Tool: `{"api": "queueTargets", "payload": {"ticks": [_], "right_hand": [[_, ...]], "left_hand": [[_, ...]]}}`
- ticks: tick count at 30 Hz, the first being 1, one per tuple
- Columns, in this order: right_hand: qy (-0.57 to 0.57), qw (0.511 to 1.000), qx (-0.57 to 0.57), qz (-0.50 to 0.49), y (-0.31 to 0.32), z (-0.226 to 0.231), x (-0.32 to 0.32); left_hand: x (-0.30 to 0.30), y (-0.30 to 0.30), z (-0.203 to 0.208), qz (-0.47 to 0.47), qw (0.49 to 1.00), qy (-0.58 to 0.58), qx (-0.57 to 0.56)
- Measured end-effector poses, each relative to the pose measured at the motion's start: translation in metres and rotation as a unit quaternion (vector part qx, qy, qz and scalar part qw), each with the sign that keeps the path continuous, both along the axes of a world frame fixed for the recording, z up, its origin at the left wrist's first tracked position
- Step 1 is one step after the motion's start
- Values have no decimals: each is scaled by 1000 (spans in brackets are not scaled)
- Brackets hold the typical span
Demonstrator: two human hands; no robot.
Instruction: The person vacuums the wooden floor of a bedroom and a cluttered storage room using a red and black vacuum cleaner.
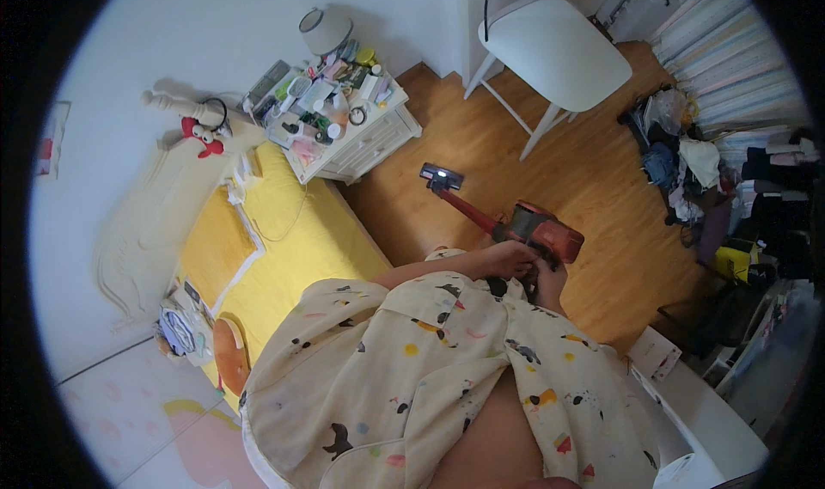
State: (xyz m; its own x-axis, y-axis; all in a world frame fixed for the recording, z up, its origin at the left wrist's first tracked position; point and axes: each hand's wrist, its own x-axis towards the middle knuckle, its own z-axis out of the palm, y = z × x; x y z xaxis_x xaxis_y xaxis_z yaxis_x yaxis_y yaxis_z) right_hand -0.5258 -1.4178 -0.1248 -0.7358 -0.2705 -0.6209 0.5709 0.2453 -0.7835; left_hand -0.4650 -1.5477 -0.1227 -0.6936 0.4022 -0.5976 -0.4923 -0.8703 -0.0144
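Observation:
A red and dark stick vacuum cleaner (550, 231) is in front of me, its red tube slanting away to the far left. The floor head (443, 177), with a lit white strip, rests on the wooden floor near the white bedside cabinet. My left hand (511, 259) is closed at the back of the vacuum's body. Right beside it, my right hand (550, 283) is closed at the same end, the two hands almost touching. The grip itself is mostly hidden behind my fingers.
On the left is a bed with a yellow cover (318, 231). The bedside cabinet (365, 149) is crowded with bottles and a lamp. A white chair (550, 51) stands far ahead. Clothes and bags (679, 158) are heaped at right, above a white desk (700, 412).

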Motion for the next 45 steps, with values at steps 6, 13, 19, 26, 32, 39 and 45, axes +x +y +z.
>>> {"api": "queueTargets", "payload": {"ticks": [6,13,19,26,32,39,45], "right_hand": [[-19,997,-72,3,-9,0,-42],[138,978,5,154,-32,23,-82],[204,956,27,209,-45,25,-81],[190,939,57,282,-70,46,-74],[232,917,107,305,-113,36,-77],[162,954,33,250,-154,31,-92],[141,960,27,239,-185,45,-110]], "left_hand": [[-43,-1,0,19,1000,0,-14],[-66,-16,5,106,993,-8,-41],[-56,-24,-7,132,987,47,-73],[-40,-39,17,201,975,32,-91],[-44,-84,12,201,977,8,-76],[-62,-132,2,163,986,11,-45],[-80,-183,24,60,995,45,-61]]}}
